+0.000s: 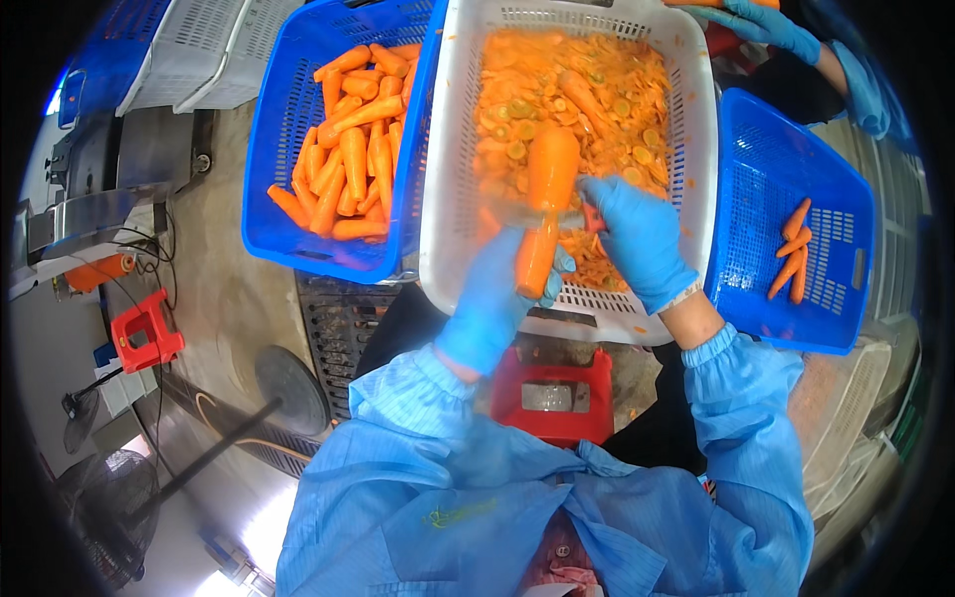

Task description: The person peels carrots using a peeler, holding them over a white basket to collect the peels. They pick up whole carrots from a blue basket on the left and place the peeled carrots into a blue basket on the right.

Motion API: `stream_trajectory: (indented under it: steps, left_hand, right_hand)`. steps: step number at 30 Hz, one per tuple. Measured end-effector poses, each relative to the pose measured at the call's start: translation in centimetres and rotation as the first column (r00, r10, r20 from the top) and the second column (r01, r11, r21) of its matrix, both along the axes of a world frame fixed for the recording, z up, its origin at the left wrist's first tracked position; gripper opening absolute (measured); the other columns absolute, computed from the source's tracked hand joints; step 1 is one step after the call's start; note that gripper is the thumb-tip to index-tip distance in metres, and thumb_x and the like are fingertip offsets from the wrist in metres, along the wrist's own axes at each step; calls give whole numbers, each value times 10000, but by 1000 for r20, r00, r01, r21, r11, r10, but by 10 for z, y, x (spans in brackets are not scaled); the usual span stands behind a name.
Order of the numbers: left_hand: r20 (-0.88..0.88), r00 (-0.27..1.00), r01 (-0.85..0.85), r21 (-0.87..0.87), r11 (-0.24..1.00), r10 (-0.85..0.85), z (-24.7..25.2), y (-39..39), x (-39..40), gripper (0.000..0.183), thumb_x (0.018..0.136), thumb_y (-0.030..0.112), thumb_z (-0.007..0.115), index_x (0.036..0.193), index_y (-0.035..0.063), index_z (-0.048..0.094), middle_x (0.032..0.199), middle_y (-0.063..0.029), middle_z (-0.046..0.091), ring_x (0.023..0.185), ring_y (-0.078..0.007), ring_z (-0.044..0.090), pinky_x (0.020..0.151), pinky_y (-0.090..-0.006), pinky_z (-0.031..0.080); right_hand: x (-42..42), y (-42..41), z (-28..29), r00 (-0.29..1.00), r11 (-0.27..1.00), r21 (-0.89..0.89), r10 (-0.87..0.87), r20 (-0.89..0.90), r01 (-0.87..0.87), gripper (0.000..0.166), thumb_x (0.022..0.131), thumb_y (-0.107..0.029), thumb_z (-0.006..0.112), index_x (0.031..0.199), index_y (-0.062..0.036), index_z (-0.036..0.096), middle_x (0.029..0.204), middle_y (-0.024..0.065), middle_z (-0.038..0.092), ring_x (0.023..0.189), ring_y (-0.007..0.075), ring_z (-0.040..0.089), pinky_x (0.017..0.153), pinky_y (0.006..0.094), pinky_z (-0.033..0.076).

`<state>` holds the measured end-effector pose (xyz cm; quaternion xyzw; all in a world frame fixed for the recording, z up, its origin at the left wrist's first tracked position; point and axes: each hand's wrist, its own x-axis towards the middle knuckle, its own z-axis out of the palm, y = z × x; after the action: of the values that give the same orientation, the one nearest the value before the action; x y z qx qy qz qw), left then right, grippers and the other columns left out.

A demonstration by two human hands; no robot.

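Observation:
A large, wet carrot (553,168) is gripped near its lower end by my gloved left hand (485,298), which is partly blurred. My right hand (643,242), also in a blue glove, holds a peeler (573,219) by its red handle. The peeler lies across the carrot's middle; blur hides the blade's detail. Both hands are over a white plastic basket (700,149) filled with carrot peelings (634,89) and cut round slices. Another carrot (586,101) rests on these peelings.
At left, a blue basket (257,186) holds many peeled carrots (357,160). Several thin carrots (795,250) lie in the blue basket (753,298) at right. Another person's gloved hand (776,30) touches a carrot at top right. A red stool (552,425) stands below the white basket.

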<state>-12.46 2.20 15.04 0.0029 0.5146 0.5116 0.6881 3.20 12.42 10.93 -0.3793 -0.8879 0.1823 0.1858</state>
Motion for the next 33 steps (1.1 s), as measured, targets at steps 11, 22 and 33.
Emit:
stream_trajectory:
  steps: [11, 22, 33]
  left_hand:
    - [49, 999, 8, 2, 1000, -8, -1, 3, 0, 440, 1004, 452, 468, 1208, 76, 569, 833, -73, 633, 649, -142, 601, 496, -226, 437]
    - [44, 971, 231, 85, 969, -235, 13, -14, 6, 521, 1011, 480, 423, 1306, 66, 539, 767, -36, 608, 577, -89, 542, 481, -202, 381]
    - [98, 923, 351, 187, 918, -373, 0, -4, -17, 593, 1009, 499, 403, 1353, 23, 488, 870, -114, 648, 607, -152, 596, 484, -239, 440]
  right_hand:
    - [2, 10, -6, 999, 996, 82, -34, -30, 36, 111, 762, -71, 598, 812, -157, 549, 736, 43, 580, 670, 260, 622, 545, 373, 465]
    - [36, 52, -16, 917, 937, -2, -342, 203, 350, 155, 834, -103, 643, 988, -100, 662, 924, 138, 683, 848, 343, 662, 698, 411, 526]
    - [12, 38, 28, 838, 246, -947, -456, -299, -205, 451, 951, -459, 574, 1161, -73, 677, 659, -59, 505, 496, 22, 328, 447, 199, 271]
